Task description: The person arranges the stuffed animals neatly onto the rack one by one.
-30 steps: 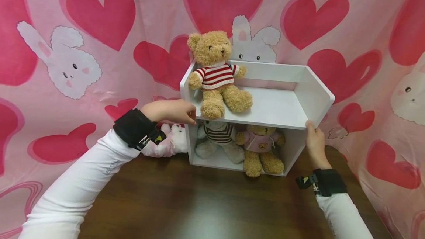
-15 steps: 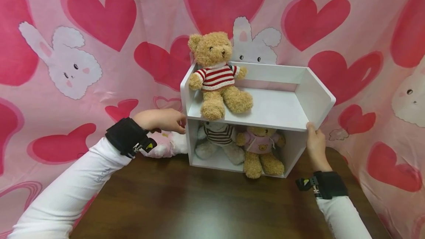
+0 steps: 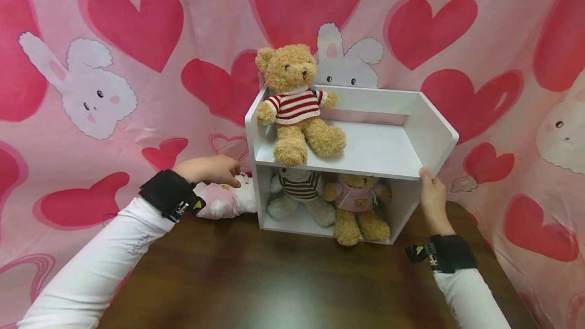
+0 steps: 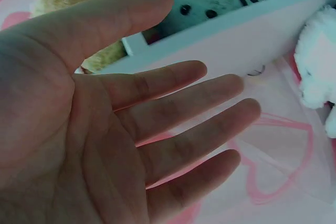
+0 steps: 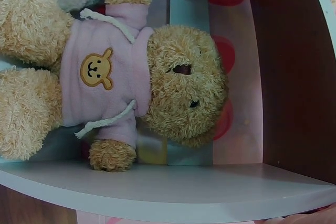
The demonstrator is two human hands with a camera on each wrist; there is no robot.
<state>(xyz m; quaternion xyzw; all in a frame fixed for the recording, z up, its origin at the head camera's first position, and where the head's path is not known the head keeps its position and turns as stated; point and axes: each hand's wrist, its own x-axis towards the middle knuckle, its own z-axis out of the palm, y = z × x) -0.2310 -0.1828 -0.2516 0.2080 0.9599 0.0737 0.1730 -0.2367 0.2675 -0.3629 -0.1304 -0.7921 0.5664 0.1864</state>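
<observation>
My left hand (image 3: 211, 170) hangs in front of a white-and-pink plush toy (image 3: 223, 201) lying left of a white two-tier shelf (image 3: 379, 141). In the left wrist view its fingers (image 4: 173, 106) are straight and spread, with nothing held. At the shelf's right side, my right hand (image 3: 433, 199) grips the front edge of the side panel; only a sliver of it shows in the right wrist view. A teddy bear (image 3: 297, 108) in a red-striped sweater sits on the top tier. Below sit a pale plush toy (image 3: 301, 185) in a dark-striped top and a teddy bear in a pink hoodie (image 5: 115, 66).
The shelf stands on a dark brown table (image 3: 274, 278), near its back. Behind hangs a pink backdrop (image 3: 205, 19) printed with hearts and rabbits. A black band with a small camera (image 3: 175, 199) sits on my left wrist, and another (image 3: 452, 254) on my right.
My left hand has left the shelf's left front edge and moved left and down, over the white-and-pink plush toy. My right hand stays at the right panel.
</observation>
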